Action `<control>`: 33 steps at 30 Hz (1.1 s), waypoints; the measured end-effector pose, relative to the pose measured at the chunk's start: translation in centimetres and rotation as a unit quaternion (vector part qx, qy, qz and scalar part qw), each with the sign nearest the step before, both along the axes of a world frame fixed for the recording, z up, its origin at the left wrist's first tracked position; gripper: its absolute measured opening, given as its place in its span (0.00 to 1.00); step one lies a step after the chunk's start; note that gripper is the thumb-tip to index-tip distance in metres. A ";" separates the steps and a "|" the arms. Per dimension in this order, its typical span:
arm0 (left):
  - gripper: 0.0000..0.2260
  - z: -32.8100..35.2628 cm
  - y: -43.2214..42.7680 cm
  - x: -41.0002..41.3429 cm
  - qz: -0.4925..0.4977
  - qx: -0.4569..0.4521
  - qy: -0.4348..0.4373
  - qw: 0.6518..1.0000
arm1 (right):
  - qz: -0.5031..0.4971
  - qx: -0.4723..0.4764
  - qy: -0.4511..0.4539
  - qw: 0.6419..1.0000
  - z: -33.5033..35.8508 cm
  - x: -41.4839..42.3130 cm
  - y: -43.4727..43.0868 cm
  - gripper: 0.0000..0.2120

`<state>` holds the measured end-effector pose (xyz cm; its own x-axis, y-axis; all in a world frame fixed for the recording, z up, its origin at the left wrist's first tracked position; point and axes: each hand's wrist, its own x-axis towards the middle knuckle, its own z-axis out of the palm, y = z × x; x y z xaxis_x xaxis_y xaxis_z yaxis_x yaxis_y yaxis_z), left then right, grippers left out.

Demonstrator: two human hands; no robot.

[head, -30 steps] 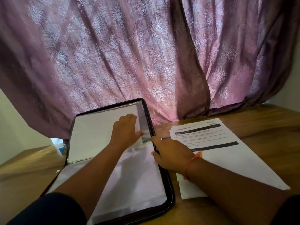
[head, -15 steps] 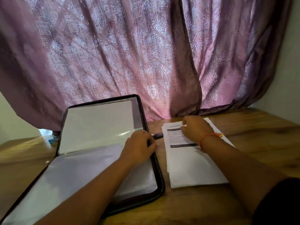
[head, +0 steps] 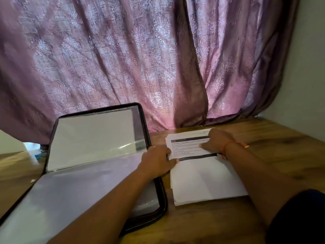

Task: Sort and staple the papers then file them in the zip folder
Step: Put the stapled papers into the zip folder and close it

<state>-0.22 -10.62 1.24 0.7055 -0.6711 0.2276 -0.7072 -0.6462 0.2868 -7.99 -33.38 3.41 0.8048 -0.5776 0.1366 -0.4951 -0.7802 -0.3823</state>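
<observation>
Wooden table: papers lie lengthwise away, seemingly under both hands.

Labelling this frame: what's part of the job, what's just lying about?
Job: papers, zip folder, left hand and right hand, both on the papers.
Lying about: curtain, blue item behind the folder, too blurred to name.

— What lies on the counter?
— An open zip folder on the left, its lid propped up against the pink curtain. Just beside it, a stack of papers with printed text on top.
— And the hands?
— The left hand rests at the stack's left edge; the right hand, with an orange wristband, lies flat on the top sheet.
</observation>
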 end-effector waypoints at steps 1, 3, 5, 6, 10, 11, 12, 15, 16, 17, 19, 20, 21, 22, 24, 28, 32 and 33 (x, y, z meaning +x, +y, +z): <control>0.19 -0.3 -0.1 0.0 0.000 0.004 -0.023 1.000 | 0.006 0.027 -0.007 1.000 0.0 -0.2 -0.3 0.27; 0.20 -0.6 -0.1 -0.1 0.002 0.008 -0.042 0.999 | 0.006 0.074 -0.031 0.997 0.0 -0.5 -0.8 0.28; 0.20 -0.6 -0.1 -0.2 -0.001 0.004 -0.047 0.999 | 0.003 0.114 -0.064 0.991 -0.1 -0.8 -1.4 0.30; 0.19 -0.6 0.0 -0.2 -0.001 0.000 -0.048 0.999 | 0.006 0.130 -0.074 0.989 -0.2 -0.9 -1.5 0.31; 0.17 -0.7 0.2 -0.2 -0.001 -0.011 -0.042 0.999 | 0.024 0.195 -0.091 0.976 -0.4 -1.0 -2.4 0.33; 0.17 -0.7 0.1 -0.2 0.002 -0.011 -0.042 0.999 | 0.021 0.200 -0.093 0.975 -0.7 -0.7 -3.1 0.40; 0.18 -0.7 0.1 -0.2 0.006 -0.010 -0.044 0.999 | 0.026 0.203 -0.097 0.974 -1.4 -0.1 -4.3 0.48; 0.19 -0.9 -0.1 0.0 0.008 -0.017 -0.042 0.999 | 0.057 0.215 -0.097 0.970 -4.2 2.4 -8.8 0.56; 0.19 -0.9 -0.1 0.1 0.008 -0.020 -0.040 0.999 | 0.064 0.216 -0.099 0.969 -4.4 2.7 -9.5 0.57; 0.19 -1.0 -0.1 0.1 0.009 -0.023 -0.038 0.999 | 0.068 0.213 -0.104 0.969 -4.4 2.8 -9.8 0.58; 0.20 -1.1 -0.1 0.1 0.012 -0.024 -0.037 0.999 | 0.056 0.203 -0.110 0.971 -3.1 1.8 -8.6 0.51; 0.20 -1.0 -0.1 0.1 0.014 -0.023 -0.036 0.999 | 0.043 0.190 -0.111 0.975 -2.2 1.1 -7.5 0.43; 0.20 -1.0 -0.1 0.0 0.017 -0.022 -0.037 0.999 | 0.034 0.178 -0.109 0.977 -1.3 0.3 -6.2 0.33; 0.20 -1.0 -0.1 0.0 0.019 -0.020 -0.039 0.999 | 0.026 0.169 -0.106 0.980 -0.8 0.0 -5.7 0.24; 0.20 -0.9 -0.1 -0.1 0.023 -0.014 -0.043 0.999 | 0.024 0.148 -0.100 0.984 -0.5 -0.1 -5.3 0.13; 0.20 -0.9 -0.2 -0.2 0.023 -0.015 -0.042 0.999 | 0.007 0.123 -0.100 0.987 -0.8 0.2 -5.9 0.14; 0.20 -0.9 -0.2 -0.2 0.026 -0.013 -0.035 0.999 | -0.004 0.147 -0.105 0.984 -0.7 0.3 -6.1 0.23; 0.20 -0.8 -0.1 -0.2 0.026 -0.013 -0.032 0.999 | -0.005 0.154 -0.109 0.982 -0.7 0.4 -6.1 0.23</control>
<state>-0.44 -10.77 0.40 0.7223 -0.6278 0.2900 -0.6908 -0.6748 0.2597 -7.63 -39.47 2.76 0.7699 -0.6264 0.1220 -0.3830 -0.6064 -0.6968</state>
